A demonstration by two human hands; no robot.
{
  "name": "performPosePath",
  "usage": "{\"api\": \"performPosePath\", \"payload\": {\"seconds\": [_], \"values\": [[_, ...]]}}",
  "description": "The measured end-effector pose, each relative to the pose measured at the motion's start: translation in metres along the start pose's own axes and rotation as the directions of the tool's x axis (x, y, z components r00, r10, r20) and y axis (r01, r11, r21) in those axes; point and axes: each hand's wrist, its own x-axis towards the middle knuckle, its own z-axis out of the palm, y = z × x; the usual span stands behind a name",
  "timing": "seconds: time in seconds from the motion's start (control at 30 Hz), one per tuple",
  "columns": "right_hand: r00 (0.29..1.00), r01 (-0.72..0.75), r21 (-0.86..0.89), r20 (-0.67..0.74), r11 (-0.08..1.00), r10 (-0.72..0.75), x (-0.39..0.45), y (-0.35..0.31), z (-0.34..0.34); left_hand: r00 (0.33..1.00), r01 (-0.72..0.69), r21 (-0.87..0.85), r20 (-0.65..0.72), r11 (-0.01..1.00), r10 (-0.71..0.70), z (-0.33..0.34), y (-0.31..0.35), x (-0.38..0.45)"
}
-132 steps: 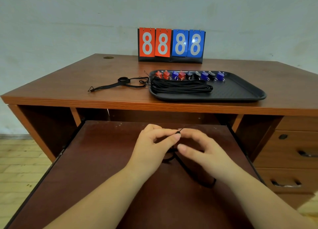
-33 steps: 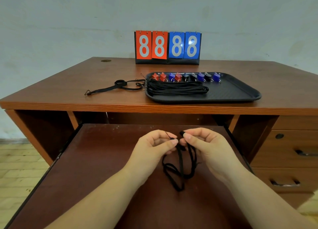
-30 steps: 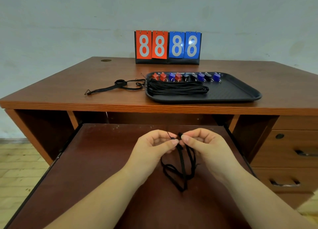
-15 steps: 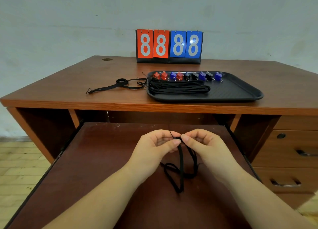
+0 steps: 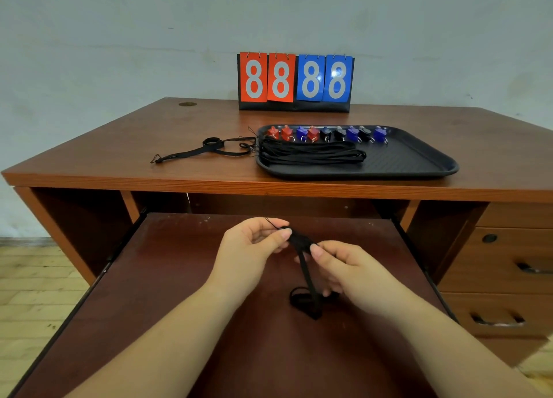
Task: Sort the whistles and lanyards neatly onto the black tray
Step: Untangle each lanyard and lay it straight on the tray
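Over the pulled-out keyboard shelf [image 5: 179, 293], my left hand [image 5: 248, 251] pinches the top end of a black lanyard [image 5: 308, 281] between thumb and forefinger. My right hand [image 5: 344, 269] pinches the same lanyard a little lower, and its loops hang down onto the shelf. On the desk the black tray [image 5: 419, 161] holds a row of red, blue and black whistles [image 5: 326, 134] along its far edge, with a bundle of black lanyards [image 5: 311, 155] in front of them. Another loose lanyard [image 5: 209, 149] lies on the desk left of the tray.
A flip scoreboard [image 5: 296, 81] showing 8888 stands at the back of the desk [image 5: 119, 146]. Drawers with handles [image 5: 508, 278] are at the right, below the desk top. Wooden floor [image 5: 30, 278] shows at the left.
My right hand has slid down and to the right along the lanyard, away from my left hand, stretching the upper part between them. The hanging loops have gathered lower.
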Motion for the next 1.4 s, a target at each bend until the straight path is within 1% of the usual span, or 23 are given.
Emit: {"api": "performPosePath", "payload": {"seconds": [0.2, 0.27, 0.33, 0.43, 0.57, 0.67, 0.8, 0.9, 0.97, 1.03, 1.07, 1.13, 1.17, 1.2, 1.3, 1.33, 1.4], "values": [[0.998, 0.024, 0.079, 0.060, 0.997, -0.028, -0.002, -0.003, 0.005, 0.997, -0.022, 0.006, 0.081, 1.000, 0.021, 0.003, 0.003, -0.004], [0.998, 0.012, 0.114, 0.055, 0.993, -0.018, -0.002, -0.003, 0.005, 0.996, -0.035, 0.016, 0.088, 0.999, 0.033, 0.003, 0.003, -0.004], [1.000, -0.016, 0.189, 0.023, 0.982, 0.012, 0.000, -0.001, 0.007, 0.995, -0.043, 0.020, 0.089, 0.999, 0.041, 0.003, 0.003, -0.005], [0.999, -0.044, 0.284, -0.015, 0.958, 0.051, 0.002, 0.000, 0.005, 0.999, -0.044, 0.014, 0.030, 0.999, 0.044, 0.002, 0.001, -0.003], [0.998, -0.061, 0.391, 0.005, 0.918, 0.065, 0.003, -0.001, -0.003, 0.995, -0.010, -0.038, -0.097, 0.999, 0.006, -0.006, -0.002, 0.007], [0.995, -0.071, 0.452, -0.026, 0.889, 0.093, 0.005, 0.001, -0.009, 0.991, 0.013, -0.040, -0.133, 0.999, -0.018, -0.012, -0.004, 0.010], [0.977, -0.048, 0.381, -0.172, 0.923, 0.122, 0.009, 0.004, -0.022, 0.978, 0.007, -0.039, -0.206, 0.999, -0.015, -0.021, -0.005, 0.016], [0.966, -0.068, 0.416, -0.199, 0.907, 0.163, 0.011, 0.005, -0.029, 0.972, -0.005, -0.031, -0.235, 1.000, -0.002, -0.028, -0.004, 0.018], [0.962, -0.074, 0.388, -0.216, 0.919, 0.168, 0.011, 0.008, -0.031, 0.971, -0.008, -0.004, -0.240, 1.000, 0.006, -0.029, -0.005, 0.019], [0.958, -0.047, 0.306, -0.256, 0.951, 0.129, 0.011, 0.010, -0.032, 0.968, -0.017, 0.015, -0.252, 1.000, 0.020, -0.031, -0.004, 0.020], [0.958, -0.033, 0.230, -0.271, 0.973, 0.097, 0.011, 0.012, -0.034, 0.966, -0.024, 0.030, -0.257, 0.999, 0.031, -0.032, -0.004, 0.020], [0.954, -0.034, 0.014, -0.296, 0.999, 0.037, 0.011, 0.016, -0.038, 0.965, -0.033, 0.077, -0.257, 0.996, 0.052, -0.035, -0.003, 0.020], [0.951, -0.041, -0.082, -0.310, 0.996, 0.013, 0.011, 0.019, -0.041, 0.967, -0.033, 0.106, -0.250, 0.994, 0.059, -0.037, -0.003, 0.021], [0.946, -0.046, -0.140, -0.323, 0.989, -0.001, 0.011, 0.020, -0.042, 0.969, -0.033, 0.132, -0.238, 0.991, 0.064, -0.039, -0.003, 0.020], [0.938, -0.031, -0.205, -0.344, 0.978, -0.042, 0.010, 0.022, -0.046, 0.974, -0.031, 0.196, -0.215, 0.980, 0.073, -0.042, -0.004, 0.020], [0.934, -0.019, -0.203, -0.353, 0.979, -0.056, 0.009, 0.021, -0.047, 0.974, -0.028, 0.213, -0.214, 0.977, 0.075, -0.043, -0.004, 0.021], [0.917, 0.011, -0.140, -0.393, 0.990, -0.065, 0.008, 0.019, -0.051, 0.974, -0.028, 0.230, -0.214, 0.973, 0.079, -0.044, -0.003, 0.020]]}}
